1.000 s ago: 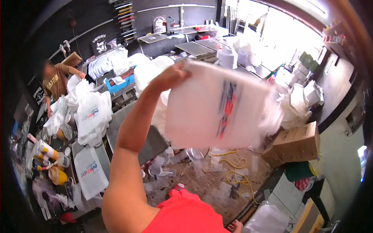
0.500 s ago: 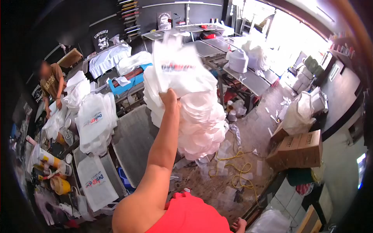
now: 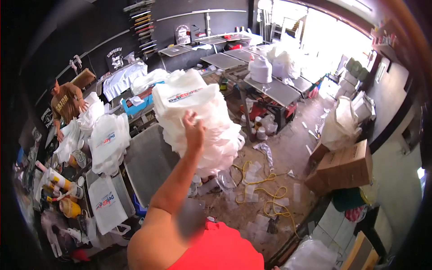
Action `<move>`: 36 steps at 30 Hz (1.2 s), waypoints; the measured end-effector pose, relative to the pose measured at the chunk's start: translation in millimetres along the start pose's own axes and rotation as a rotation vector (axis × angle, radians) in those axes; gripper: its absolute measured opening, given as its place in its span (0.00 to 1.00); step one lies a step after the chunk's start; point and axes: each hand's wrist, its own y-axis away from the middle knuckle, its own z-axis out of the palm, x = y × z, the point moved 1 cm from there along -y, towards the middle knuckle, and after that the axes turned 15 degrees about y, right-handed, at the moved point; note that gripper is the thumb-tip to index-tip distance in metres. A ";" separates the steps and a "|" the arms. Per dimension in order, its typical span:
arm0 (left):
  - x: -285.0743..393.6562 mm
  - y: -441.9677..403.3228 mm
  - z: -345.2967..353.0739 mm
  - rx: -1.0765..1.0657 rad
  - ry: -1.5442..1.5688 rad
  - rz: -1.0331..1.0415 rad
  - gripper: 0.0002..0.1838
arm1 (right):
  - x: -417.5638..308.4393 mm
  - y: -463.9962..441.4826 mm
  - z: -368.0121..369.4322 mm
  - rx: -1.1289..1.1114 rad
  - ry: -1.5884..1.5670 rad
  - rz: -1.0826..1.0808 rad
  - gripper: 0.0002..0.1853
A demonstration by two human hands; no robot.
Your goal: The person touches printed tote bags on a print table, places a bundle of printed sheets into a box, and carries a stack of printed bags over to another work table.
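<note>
My left hand [image 3: 194,130] reaches forward at the near side of a tall stack of white bags [image 3: 207,135]. Its fingers are apart and bent a little, close to or touching the edge of the stack; nothing is gripped. On top lies a white bag with blue and red print [image 3: 185,95]. Left of the arm, a second pile of printed white bags [image 3: 108,141] rests on the bench. Nearer to me a single printed bag [image 3: 108,204] lies flat on a grey board. Only a sliver of my right hand [image 3: 276,268] shows at the bottom edge, its fingers hidden.
A person in a brown shirt [image 3: 67,101] stands at the far left, handling white bags. Grey boards [image 3: 150,159] line the benches. A yellow cord [image 3: 270,207] and scraps lie across the floor. Cardboard boxes [image 3: 344,164] stand at right, and tubs [image 3: 69,208] at left.
The bag my left hand held raised over the stack now lies on top. My left hand has let go, its fingers apart. The co-worker's raised hand has moved to the bags.
</note>
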 end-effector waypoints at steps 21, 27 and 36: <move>-464.7 309.1 -69.3 -2.105 -1.340 -1.113 0.31 | 76.0 10.5 -121.1 0.601 -0.258 0.221 0.26; -541.9 344.8 151.1 -1.535 -1.502 -1.358 0.20 | 18.9 -52.9 -197.7 0.710 -0.488 0.525 0.29; -612.7 443.7 316.1 -1.995 -1.470 -1.197 0.16 | 14.2 -155.5 -176.8 0.803 -0.056 0.729 0.34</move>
